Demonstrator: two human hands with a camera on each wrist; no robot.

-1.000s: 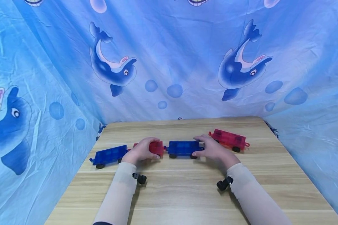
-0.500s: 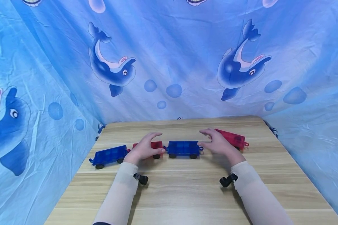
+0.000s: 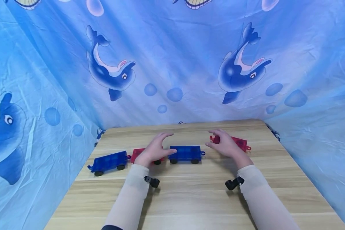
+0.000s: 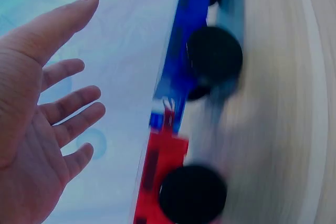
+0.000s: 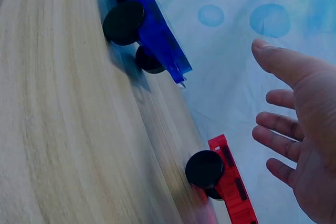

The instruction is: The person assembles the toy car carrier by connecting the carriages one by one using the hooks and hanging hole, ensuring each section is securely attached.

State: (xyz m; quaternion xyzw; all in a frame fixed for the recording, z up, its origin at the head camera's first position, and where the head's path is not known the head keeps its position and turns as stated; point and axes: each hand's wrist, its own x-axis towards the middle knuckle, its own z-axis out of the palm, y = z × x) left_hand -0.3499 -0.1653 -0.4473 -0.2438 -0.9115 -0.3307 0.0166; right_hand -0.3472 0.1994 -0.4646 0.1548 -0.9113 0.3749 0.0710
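Several see-through toy train cars with black wheels are on the wooden table. My left hand (image 3: 154, 150), fingers spread and holding nothing, hovers above the middle red car (image 3: 137, 154), its thumb in front of the middle blue car (image 3: 187, 152). In the left wrist view the red car's (image 4: 157, 153) end meets the blue car's (image 4: 181, 40) hook. A second blue car (image 3: 109, 162) joins the red car's left end. My right hand (image 3: 227, 144), also empty with fingers apart, partly hides the right-hand red car (image 3: 240, 143). A gap separates that car from the middle blue one.
The wooden table (image 3: 187, 198) stretches out in front of the cars and behind them. A blue cloth (image 3: 172, 57) printed with dolphins hangs along its back and sides. Small black cameras (image 3: 151, 181) sit at both wrists.
My right hand has let go of the middle blue car and moved right toward the separate red car. My left hand has risen off the red car and shifted slightly right.
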